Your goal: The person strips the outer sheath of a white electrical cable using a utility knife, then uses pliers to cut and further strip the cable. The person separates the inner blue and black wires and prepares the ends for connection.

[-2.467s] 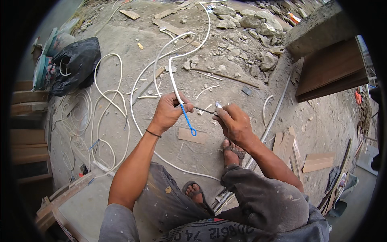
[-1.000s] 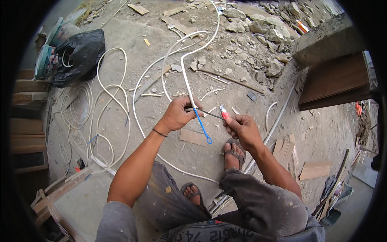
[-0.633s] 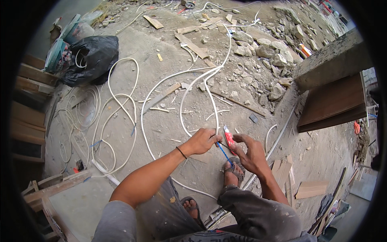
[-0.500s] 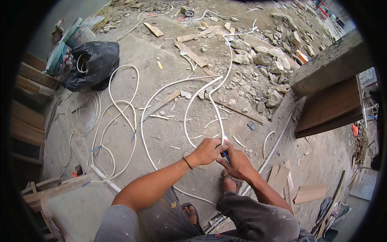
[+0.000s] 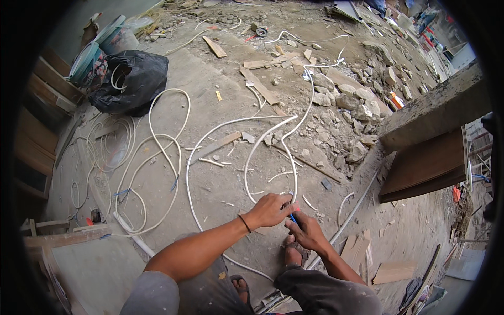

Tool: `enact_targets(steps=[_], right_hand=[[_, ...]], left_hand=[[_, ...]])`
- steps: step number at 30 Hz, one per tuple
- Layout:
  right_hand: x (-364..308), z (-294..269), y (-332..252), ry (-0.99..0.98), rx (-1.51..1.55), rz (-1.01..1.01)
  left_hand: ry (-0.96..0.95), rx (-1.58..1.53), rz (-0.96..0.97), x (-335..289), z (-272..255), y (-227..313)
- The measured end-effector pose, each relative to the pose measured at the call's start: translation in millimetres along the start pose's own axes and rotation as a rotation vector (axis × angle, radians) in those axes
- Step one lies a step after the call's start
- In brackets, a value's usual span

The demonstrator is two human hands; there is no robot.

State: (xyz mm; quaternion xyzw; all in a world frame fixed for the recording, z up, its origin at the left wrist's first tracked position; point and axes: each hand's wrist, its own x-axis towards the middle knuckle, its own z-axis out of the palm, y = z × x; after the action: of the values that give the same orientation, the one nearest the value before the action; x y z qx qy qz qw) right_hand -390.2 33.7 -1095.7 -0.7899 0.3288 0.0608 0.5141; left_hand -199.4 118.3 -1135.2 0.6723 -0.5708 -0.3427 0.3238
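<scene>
Low in front of me, my left hand (image 5: 270, 211) is closed on the end part of a thick white cable (image 5: 295, 176), which loops forward over the ground. Close against it, my right hand (image 5: 308, 232) grips a small blue thing (image 5: 293, 217) whose kind I cannot make out. A bit of pink shows between the two hands, beside the cable. My fingers hide most of the spot where cable and blue thing meet.
Coiled white cable (image 5: 149, 178) lies on the left, near a black plastic bag (image 5: 137, 79) and buckets (image 5: 86, 63). Broken stones (image 5: 349, 100) and wood scraps (image 5: 262, 86) litter the far ground. A brown panel (image 5: 425, 168) and concrete beam (image 5: 436, 105) stand right.
Both hands sit slightly lower in the picture, the right one drawn a little down from the left. More of the blue thing shows between them. The whole view has shifted slightly.
</scene>
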Motion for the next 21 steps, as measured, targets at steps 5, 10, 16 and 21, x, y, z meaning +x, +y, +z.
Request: enact_targets(steps=[5, 10, 16, 21], right_hand=[[5.2, -4.2, 5.4, 0.058, 0.137, 0.027], [7.4, -14.1, 9.1, -0.015, 0.351, 0.103], [11.4, -75.6, 23.3, 0.165, 0.071, -0.062], [36.8, -178.5, 8.3, 0.296, -0.878, -0.142]], left_hand=[[0.002, -0.191, 0.105, -2.6, 12.7, 1.3], [0.004, -0.083, 0.167, -4.0, 4.4, 3.7], [0.404, -0.215, 0.102, -0.5, -73.6, -26.8], [0.956, -0.174, -0.539, -40.5, -138.0, -125.6]])
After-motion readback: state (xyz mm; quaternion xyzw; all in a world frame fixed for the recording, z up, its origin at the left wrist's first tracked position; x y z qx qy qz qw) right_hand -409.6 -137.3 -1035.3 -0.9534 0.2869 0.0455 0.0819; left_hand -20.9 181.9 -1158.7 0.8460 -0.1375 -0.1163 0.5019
